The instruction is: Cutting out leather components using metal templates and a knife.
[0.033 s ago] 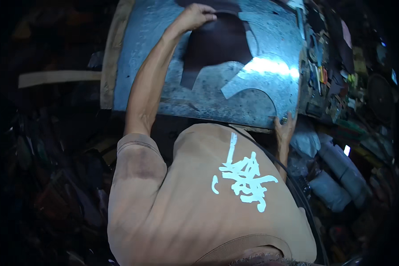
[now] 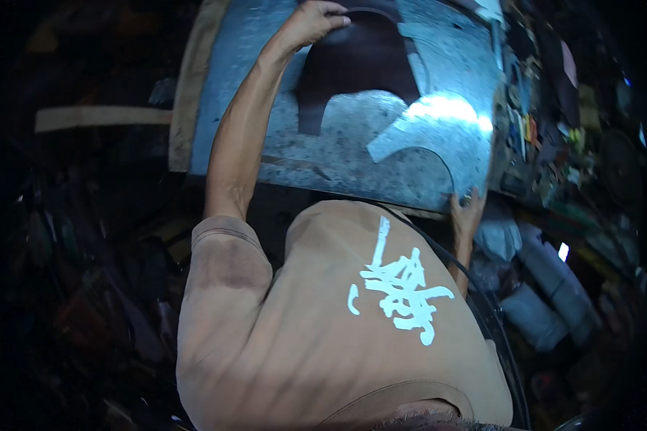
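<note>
My left hand point(image 2: 318, 23) reaches to the far side of the metal-topped board point(image 2: 251, 93). Its thumb and fingers pinch the upper edge of a dark brown sheet piece point(image 2: 356, 65), leather-like, with a curved cut-out along its near side. The sheet lies on the board. Down at the near right corner, my right hand point(image 2: 469, 208) has its thumb and fingers spread on the narrow end of a pale grey curved flat piece point(image 2: 417, 133). Part of that grey piece lies beside the brown sheet, washed out by bright glare.
A wooden strip point(image 2: 187, 122) edges the board on the left, with a pale plank point(image 2: 101, 118) beyond it. Tools and scraps point(image 2: 528, 136) crowd the right side. Wrapped rolls point(image 2: 532, 316) lie lower right. A black cable point(image 2: 438, 251) passes by my side.
The whole view has shifted slightly. My left hand and the brown sheet appear a little higher in the picture. My right hand keeps its place at the board's corner.
</note>
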Available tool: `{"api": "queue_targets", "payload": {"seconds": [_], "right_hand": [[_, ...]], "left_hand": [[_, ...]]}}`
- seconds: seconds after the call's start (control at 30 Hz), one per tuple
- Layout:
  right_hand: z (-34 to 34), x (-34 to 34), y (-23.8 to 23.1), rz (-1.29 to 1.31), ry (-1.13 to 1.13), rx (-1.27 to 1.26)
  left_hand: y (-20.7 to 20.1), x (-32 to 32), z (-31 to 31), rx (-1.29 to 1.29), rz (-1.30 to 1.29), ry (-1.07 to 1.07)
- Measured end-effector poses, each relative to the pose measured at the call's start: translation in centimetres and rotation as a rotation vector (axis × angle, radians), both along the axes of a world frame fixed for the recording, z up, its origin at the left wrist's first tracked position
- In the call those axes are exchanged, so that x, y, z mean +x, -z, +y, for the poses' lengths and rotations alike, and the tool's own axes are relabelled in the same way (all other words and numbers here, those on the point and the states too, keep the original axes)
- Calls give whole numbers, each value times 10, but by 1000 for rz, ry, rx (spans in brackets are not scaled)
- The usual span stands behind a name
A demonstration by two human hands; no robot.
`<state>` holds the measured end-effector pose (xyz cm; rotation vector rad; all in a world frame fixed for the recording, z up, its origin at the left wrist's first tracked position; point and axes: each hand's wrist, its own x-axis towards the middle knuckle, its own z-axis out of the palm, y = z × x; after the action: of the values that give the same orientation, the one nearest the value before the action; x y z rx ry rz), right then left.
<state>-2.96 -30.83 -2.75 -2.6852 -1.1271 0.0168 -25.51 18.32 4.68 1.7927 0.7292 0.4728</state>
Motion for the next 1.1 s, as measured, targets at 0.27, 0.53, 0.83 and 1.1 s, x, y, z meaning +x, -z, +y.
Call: {"api": "queue_targets", "payload": {"seconds": [0.27, 0.53, 0.83, 1.1], "right_hand": [[-12, 12, 5, 100, 33, -77], [-1, 18, 8, 174, 50, -141], [-5, 17, -2, 144, 98, -222], [-7, 17, 8, 84, 24, -187]], "left_hand": [[11, -221, -21, -406, -454, -843], [78, -329, -141, -807, -255, -1066], [63, -329, -119, -737, -75, -1119], [40, -302, -111, -343, 41, -911]]}}
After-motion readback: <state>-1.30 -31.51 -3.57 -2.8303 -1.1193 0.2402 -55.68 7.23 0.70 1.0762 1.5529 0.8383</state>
